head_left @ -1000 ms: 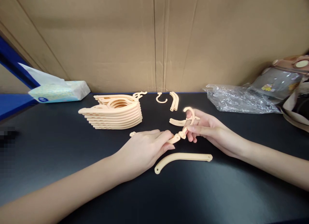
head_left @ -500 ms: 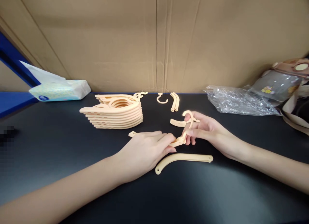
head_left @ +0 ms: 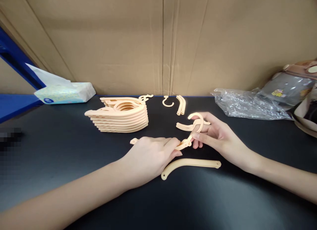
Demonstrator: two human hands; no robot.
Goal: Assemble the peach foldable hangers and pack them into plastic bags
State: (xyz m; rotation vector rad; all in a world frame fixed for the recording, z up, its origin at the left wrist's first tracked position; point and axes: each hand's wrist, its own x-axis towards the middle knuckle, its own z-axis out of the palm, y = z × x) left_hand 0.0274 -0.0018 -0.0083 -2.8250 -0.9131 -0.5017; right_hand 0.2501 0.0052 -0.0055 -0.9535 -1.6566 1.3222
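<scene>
While in 2 hands, hook against bar

Brown cardboard-like wall across bkgd, w/ dark vert. seam nr ctr & faint creases. Blue frame at far L. Blk tabletop, matte-ish, w/ soft pale sheen lower R.

Soft, fairly bright light fills the frame, its source out of view. The black counter carries a broad grey sheen at lower right and a paler haze at far left. Sharp glints dot the clear plastic bag at right; the raised hook looks almost washed out at its tip. Wide-angle distortion stretches the outer edges (1 pixelated patch covers the left edge, mid-height).
</scene>
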